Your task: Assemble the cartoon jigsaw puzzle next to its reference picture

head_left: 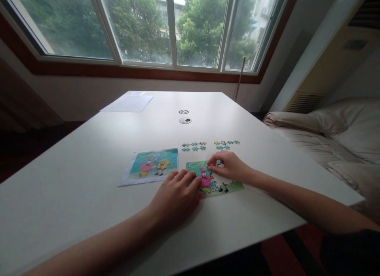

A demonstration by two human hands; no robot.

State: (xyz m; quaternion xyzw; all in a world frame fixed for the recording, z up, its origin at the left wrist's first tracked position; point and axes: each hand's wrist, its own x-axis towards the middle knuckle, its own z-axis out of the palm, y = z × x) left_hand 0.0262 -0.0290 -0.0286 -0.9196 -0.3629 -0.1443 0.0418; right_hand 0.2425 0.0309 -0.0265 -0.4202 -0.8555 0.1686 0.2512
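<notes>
A partly assembled jigsaw puzzle (205, 182) with a pink starfish character lies on the white table, its right part showing bare patches. Across its left edge rests my left hand (179, 191), fingers laid out over the border and holding nothing. My right hand (227, 165) is over the upper middle of the puzzle, thumb and forefinger pinched on a small puzzle piece, mostly hidden by the fingertips. Left of the puzzle is a printed reference picture (154, 164) of the cartoon characters on white paper. Loose puzzle pieces (194, 148) sit in short rows beyond the puzzle, with a second group (222, 147) to their right.
The white table (89, 161) reaches toward the window (142, 30). White paper sheets (127, 103) lie at its far left corner. Two round grommets (185, 120) are set in the tabletop. A cream sofa (332, 129) stands to the right.
</notes>
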